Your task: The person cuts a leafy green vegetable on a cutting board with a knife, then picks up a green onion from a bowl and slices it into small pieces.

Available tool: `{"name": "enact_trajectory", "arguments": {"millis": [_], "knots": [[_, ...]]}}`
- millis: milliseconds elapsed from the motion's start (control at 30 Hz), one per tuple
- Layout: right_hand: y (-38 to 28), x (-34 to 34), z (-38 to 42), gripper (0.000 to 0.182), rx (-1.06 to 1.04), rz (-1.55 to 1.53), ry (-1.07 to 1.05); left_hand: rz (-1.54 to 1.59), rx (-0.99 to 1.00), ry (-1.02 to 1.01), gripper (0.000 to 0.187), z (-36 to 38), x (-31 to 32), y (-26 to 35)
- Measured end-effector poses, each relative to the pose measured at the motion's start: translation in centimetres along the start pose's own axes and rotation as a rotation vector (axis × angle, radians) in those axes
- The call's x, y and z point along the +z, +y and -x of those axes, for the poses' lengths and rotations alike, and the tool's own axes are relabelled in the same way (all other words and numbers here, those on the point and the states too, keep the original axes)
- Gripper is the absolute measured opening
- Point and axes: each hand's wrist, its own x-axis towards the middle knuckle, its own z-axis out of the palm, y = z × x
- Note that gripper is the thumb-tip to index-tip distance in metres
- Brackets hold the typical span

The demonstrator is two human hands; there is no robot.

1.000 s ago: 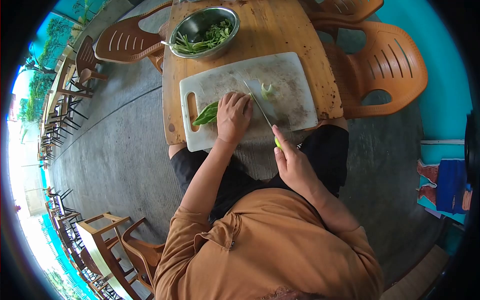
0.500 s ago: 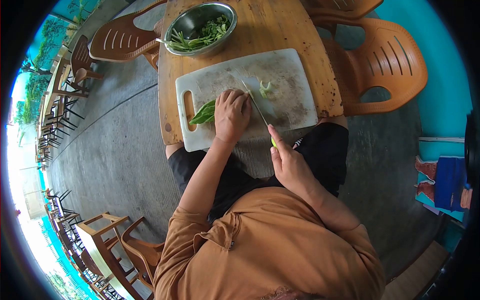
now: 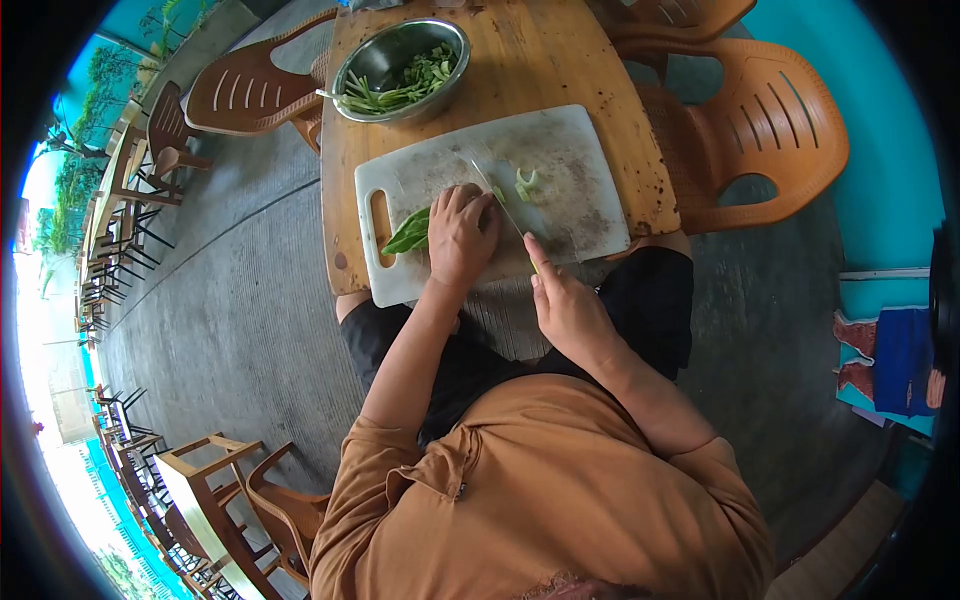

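Note:
My left hand (image 3: pixel 461 232) is closed over a leafy green vegetable (image 3: pixel 406 233), pressing it on the white cutting board (image 3: pixel 590 215). The leaves stick out to the left of the hand; the stalk end is mostly hidden beneath the fingers. In my right hand (image 3: pixel 572 315) is a kitchen knife (image 3: pixel 511 215), its thin blade slanting up and left across the board, close beside the left fingertips. My right index finger lies along the top of the knife. Pale green cut stalk pieces (image 3: pixel 526 184) rest to the right of the blade.
A metal bowl (image 3: pixel 462 75) with chopped greens (image 3: pixel 425 72) stands behind the board on the wooden table (image 3: pixel 520 60). Orange-brown plastic chairs (image 3: pixel 775 130) flank the table on both sides. More tables and chairs line the far left.
The view has shifted slightly, so the table and bowl appear a little lower. A small green piece now shows beside the blade. The left hand keeps its hold on the vegetable.

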Motion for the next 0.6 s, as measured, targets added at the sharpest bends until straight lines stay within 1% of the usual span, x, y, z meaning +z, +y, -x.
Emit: {"name": "enact_trajectory", "arguments": {"millis": [167,300,400,467,600], "knots": [[-0.6,-1.5,1.0,0.068,-0.003,0.044,-0.039,0.006,0.011,-0.003,0.019,0.3,0.1,-0.2],[-0.5,-0.9,1.1,0.068,0.013,0.053,-0.054,0.015,0.007,-0.001,0.021,0.4,0.1,-0.4],[-0.5,-0.1,0.5,0.067,0.014,0.037,-0.018,0.022,-0.004,-0.001,0.02,0.4,0.2,-0.4],[-0.6,0.0,0.1,0.068,0.053,0.082,-0.045,0.021,-0.008,0.002,0.02,0.4,0.3,-0.4],[-0.9,-0.5,0.5,0.069,0.028,0.124,-0.042,0.016,-0.009,0.01,0.02,0.3,0.3,-0.2]]}}
